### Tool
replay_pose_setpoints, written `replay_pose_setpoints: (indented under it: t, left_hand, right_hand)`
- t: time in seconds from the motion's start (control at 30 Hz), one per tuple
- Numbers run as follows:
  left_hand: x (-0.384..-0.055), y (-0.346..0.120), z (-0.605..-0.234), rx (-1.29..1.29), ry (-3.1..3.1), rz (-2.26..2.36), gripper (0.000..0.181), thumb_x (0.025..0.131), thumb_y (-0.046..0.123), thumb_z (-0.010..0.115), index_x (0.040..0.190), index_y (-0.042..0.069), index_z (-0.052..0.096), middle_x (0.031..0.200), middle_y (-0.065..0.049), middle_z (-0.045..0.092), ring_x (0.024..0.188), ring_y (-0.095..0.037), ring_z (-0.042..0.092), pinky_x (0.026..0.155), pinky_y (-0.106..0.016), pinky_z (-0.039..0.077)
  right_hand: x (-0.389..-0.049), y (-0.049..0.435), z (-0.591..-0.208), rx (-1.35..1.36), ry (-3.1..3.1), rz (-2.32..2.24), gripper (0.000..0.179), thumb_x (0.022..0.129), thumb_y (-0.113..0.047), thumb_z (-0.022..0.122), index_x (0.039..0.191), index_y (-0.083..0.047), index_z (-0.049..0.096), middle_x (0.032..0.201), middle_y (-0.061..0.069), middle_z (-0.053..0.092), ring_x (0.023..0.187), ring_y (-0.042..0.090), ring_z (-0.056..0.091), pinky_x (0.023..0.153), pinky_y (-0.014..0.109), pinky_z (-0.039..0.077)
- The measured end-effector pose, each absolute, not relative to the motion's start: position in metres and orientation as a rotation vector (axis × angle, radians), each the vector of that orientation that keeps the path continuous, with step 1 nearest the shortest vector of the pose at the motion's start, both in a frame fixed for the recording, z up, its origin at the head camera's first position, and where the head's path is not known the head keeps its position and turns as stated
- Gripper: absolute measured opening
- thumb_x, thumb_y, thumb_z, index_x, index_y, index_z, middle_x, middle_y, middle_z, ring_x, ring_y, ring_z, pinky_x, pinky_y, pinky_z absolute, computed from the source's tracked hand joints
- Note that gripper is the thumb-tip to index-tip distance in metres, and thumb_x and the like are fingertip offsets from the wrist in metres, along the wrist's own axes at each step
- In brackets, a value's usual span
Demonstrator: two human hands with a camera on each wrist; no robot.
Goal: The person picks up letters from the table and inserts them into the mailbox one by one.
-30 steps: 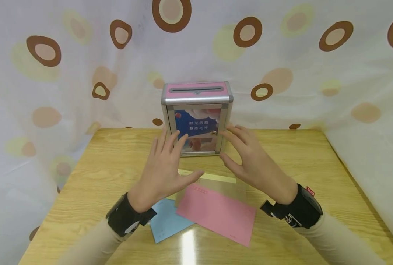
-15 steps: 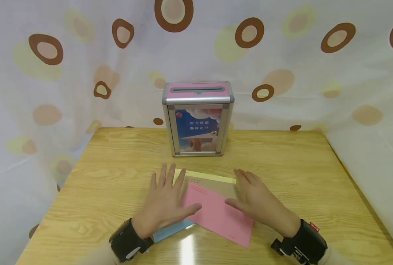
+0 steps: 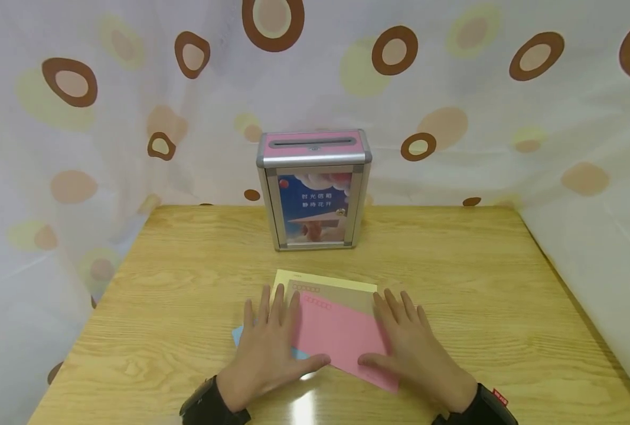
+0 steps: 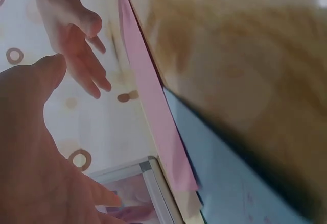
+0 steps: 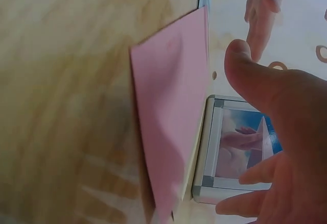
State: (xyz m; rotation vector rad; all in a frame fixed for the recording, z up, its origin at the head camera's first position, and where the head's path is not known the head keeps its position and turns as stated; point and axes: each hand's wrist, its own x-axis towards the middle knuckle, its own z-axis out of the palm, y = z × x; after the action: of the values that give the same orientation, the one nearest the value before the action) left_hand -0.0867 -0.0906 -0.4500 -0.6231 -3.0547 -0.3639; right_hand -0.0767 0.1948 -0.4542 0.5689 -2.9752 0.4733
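Note:
My left hand (image 3: 269,345) spreads its fingers over the left side of a fanned pile of envelopes, palm down. Opposite it, my right hand (image 3: 407,345) is spread over the pile's right side; neither hand grips anything. On top lies a pink envelope (image 3: 341,336), with a brown envelope (image 3: 346,297) under it and a yellow envelope (image 3: 325,278) showing along the far edge. A blue envelope (image 4: 225,168) sticks out at the left, mostly covered by the left hand in the head view. Both wrist views show the hands raised above the paper.
Behind the envelopes stands a metal-framed letter box (image 3: 315,192) with a pink slotted top and a small lock on its front door. The wooden table (image 3: 469,265) meets a patterned curtain (image 3: 315,88) at the back and sides.
Both hands have drawn back from in front of the letter box toward me, and come lower over the envelopes. The envelopes and box have stayed in place.

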Motion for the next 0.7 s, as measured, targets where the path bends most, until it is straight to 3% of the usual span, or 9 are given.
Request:
replay_pose_setpoints:
  t: [0.33, 0.53, 0.7]
  left_hand:
    - [-0.074, -0.087, -0.456, -0.639, -3.062, -0.32, 0.123, 0.076, 0.095, 0.048, 0.163, 0.01, 0.029, 0.167, -0.027, 0.024, 0.155, -0.051, 0.016, 0.12, -0.075, 0.015]
    - [-0.076, -0.083, -0.455, -0.639, -3.092, -0.361, 0.122, 0.077, 0.095, 0.044, 0.164, 0.01, 0.027, 0.168, -0.025, 0.021, 0.156, -0.05, 0.014, 0.12, -0.074, 0.014]
    - [-0.077, -0.084, -0.454, -0.631, -3.115, -0.374, 0.121, 0.078, 0.094, 0.046, 0.164, 0.01, 0.026, 0.168, -0.026, 0.02, 0.156, -0.051, 0.015, 0.121, -0.074, 0.014]
  right_hand:
    - [-0.063, 0.186, -0.463, 0.526, -2.98, 0.574, 0.109, 0.081, -0.062, 0.078, 0.155, 0.006, 0.035, 0.154, 0.036, 0.041, 0.14, 0.063, 0.036, 0.108, 0.076, 0.036]
    - [-0.062, 0.184, -0.46, 0.506, -3.0, 0.582, 0.094, 0.088, -0.045, 0.078, 0.154, 0.008, 0.038, 0.149, 0.034, 0.048, 0.137, 0.056, 0.046, 0.111, 0.067, 0.04]
    - [-0.062, 0.179, -0.459, 0.455, -3.083, 0.567, 0.077, 0.09, -0.037, 0.079, 0.147, 0.006, 0.049, 0.145, 0.031, 0.053, 0.133, 0.054, 0.051, 0.106, 0.068, 0.045]
